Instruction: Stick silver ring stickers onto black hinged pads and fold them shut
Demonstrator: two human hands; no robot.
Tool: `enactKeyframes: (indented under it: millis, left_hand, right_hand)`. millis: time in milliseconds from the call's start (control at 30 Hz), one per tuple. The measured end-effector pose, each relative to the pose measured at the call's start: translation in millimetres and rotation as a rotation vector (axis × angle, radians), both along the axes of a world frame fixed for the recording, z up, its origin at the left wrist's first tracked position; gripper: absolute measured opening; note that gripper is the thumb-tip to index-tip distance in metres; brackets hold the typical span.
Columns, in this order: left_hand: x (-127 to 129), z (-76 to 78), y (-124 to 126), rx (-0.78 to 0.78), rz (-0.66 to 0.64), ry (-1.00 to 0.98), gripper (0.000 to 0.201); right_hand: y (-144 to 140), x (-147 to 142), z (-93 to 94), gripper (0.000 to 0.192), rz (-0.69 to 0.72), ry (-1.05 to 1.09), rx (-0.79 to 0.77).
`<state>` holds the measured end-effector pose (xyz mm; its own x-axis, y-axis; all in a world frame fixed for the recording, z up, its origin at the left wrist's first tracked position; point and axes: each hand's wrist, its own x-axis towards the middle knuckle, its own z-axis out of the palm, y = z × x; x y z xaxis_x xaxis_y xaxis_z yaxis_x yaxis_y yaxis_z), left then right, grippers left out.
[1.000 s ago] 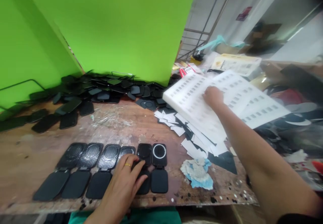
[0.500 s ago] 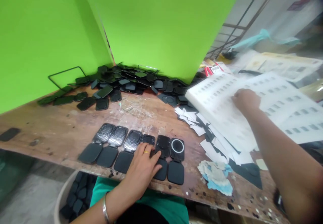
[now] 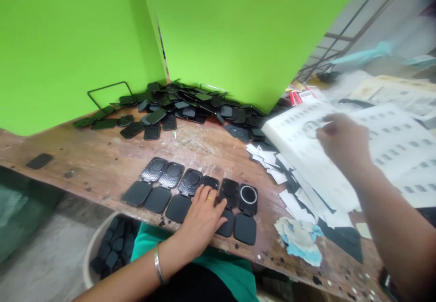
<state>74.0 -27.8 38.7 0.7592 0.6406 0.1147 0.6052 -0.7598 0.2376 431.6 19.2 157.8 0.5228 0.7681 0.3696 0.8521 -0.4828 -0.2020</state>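
At about six o'clock on the scarred wooden workbench (image 3: pixel 102 156), a row of six black hinged plastic cases (image 3: pixel 190 193) lies open, its long axis running from nine to three o'clock along the near edge. The left hand (image 3: pixel 204 218) rests palm down on the fourth and fifth cases, fingers spread and flat, gripping nothing; a gold ring shows on one finger. The case with a white ring (image 3: pixel 248 195) sits just beside that hand at three o'clock, untouched. The right hand (image 3: pixel 342 141), blurred, is well apart at two o'clock, over the white paper sheet printed with rows of small grey labels (image 3: pixel 299 129); its fingers look pinched, perhaps on a thin ring-shaped piece, but I cannot tell for certain. So the left hand is much the nearer to the row. White backing scraps (image 3: pixel 299 193) lie between, a blue-and-white rag (image 3: pixel 299 240) at five o'clock, and a heap of loose black cases (image 3: pixel 190 106) at twelve o'clock against the green wall (image 3: pixel 68 43).
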Motion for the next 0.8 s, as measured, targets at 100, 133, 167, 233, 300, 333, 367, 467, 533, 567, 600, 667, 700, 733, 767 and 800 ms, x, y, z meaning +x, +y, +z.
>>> enactKeyframes:
  millis: [100, 133, 167, 233, 300, 333, 367, 467, 533, 567, 600, 667, 700, 733, 767, 800]
  left_hand:
    - [-0.9, -1.6, 0.7, -0.008, 0.002, -0.011, 0.042]
    - [-1.1, -2.3, 0.9, -0.009, 0.001, -0.016, 0.042]
    - [-1.3, -2.9, 1.0, -0.009, 0.001, -0.021, 0.042]
    - [-1.3, -3.8, 1.3, -0.009, 0.000, -0.024, 0.042]
    - [-0.9, -3.7, 1.5, -0.014, -0.001, -0.017, 0.043]
    - [-0.7, -3.2, 1.7, -0.016, -0.001, -0.013, 0.043]
    - [-0.4, -2.4, 1.9, -0.017, -0.001, -0.008, 0.042]
    - [0.4, -0.2, 2.3, -0.018, -0.004, 0.003, 0.041]
    - [0.8, 0.4, 2.5, -0.018, -0.005, -0.006, 0.041]
    - [0.9, 0.4, 2.5, -0.017, -0.005, -0.011, 0.040]
    - [1.0, 0.1, 2.5, -0.015, -0.006, -0.013, 0.040]
    - [0.9, -0.7, 2.3, -0.009, -0.010, -0.008, 0.040]
    - [0.8, -1.1, 2.1, -0.004, -0.010, -0.004, 0.040]
    - [0.7, -1.4, 1.8, -0.001, -0.009, -0.002, 0.040]
    - [0.6, -1.5, 1.5, 0.002, -0.007, -0.003, 0.040]
    - [0.5, -1.3, 1.3, 0.004, -0.005, -0.006, 0.040]
  right_hand:
    - [-15.6, -60.1, -20.8, 0.015, 0.336, 0.479, -0.085]
    - [-19.7, -77.4, -32.1, 0.014, 0.404, 0.656, -0.155]
    - [-23.1, -92.4, -44.6, 0.014, 0.455, 0.809, -0.210]
    - [-28.0, -114.6, -69.6, 0.013, 0.493, 1.034, -0.300]
    - [-30.7, -127.4, -90.2, 0.013, 0.485, 1.171, -0.351]
    - [-31.4, -131.2, -97.7, 0.012, 0.469, 1.214, -0.364]
    - [-31.9, -133.8, -103.4, 0.011, 0.448, 1.238, -0.371]
    - [-32.2, -138.5, -110.9, 0.006, 0.397, 1.224, -0.383]
    - [-31.7, -141.0, -111.3, 0.006, 0.389, 1.179, -0.387]
    - [-31.3, -142.1, -111.0, 0.007, 0.393, 1.154, -0.385]
    - [-30.9, -143.2, -110.6, 0.007, 0.400, 1.130, -0.382]
    - [-29.9, -144.8, -110.1, 0.008, 0.423, 1.070, -0.376]
    - [-29.6, -145.3, -110.1, 0.009, 0.437, 1.038, -0.369]
    - [-29.5, -145.6, -110.3, 0.010, 0.450, 1.012, -0.359]
    - [-29.7, -145.8, -110.9, 0.011, 0.473, 0.975, -0.342]
    - [-30.4, -146.0, -111.8, 0.013, 0.509, 0.919, -0.319]
